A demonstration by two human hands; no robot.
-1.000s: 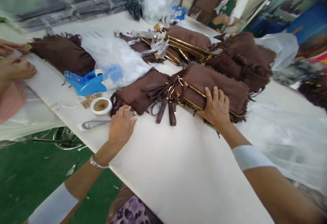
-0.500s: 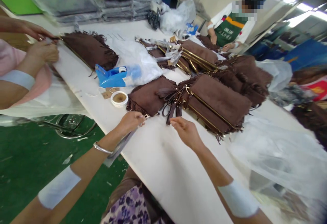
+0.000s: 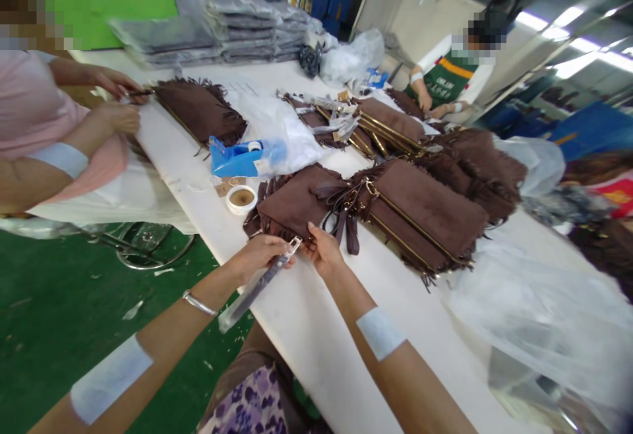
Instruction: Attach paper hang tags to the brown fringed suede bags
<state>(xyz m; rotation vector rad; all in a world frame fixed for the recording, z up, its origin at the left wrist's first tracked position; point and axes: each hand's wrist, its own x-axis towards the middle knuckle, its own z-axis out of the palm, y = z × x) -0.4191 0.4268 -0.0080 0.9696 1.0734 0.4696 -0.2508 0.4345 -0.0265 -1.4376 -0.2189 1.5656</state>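
My left hand (image 3: 260,257) is closed on a strap (image 3: 262,287) sleeved in clear plastic, with a metal clasp (image 3: 295,243) at its upper end. The strap's lower end hangs past the table edge. Close beside the clasp, my right hand (image 3: 324,249) has its fingers curled together at the lower edge of a brown fringed bag (image 3: 294,200); what they pinch is hidden. That bag lies flat on the table. Dark cords and a tassel (image 3: 352,235) lie to its right, against a larger brown bag (image 3: 428,206) with gold zips.
A blue tape dispenser (image 3: 235,157) and a small round white tub (image 3: 241,200) stand left of the bag. More brown bags (image 3: 390,114) lie behind. One co-worker (image 3: 64,114) handles a bag at left; another person (image 3: 445,81) works at the far side. Clear plastic sheeting (image 3: 534,309) covers the right.
My right hand has moved left, from beside the tassel to the clasp and bag edge. The clasp and sleeved strap in my left hand now show more fully.
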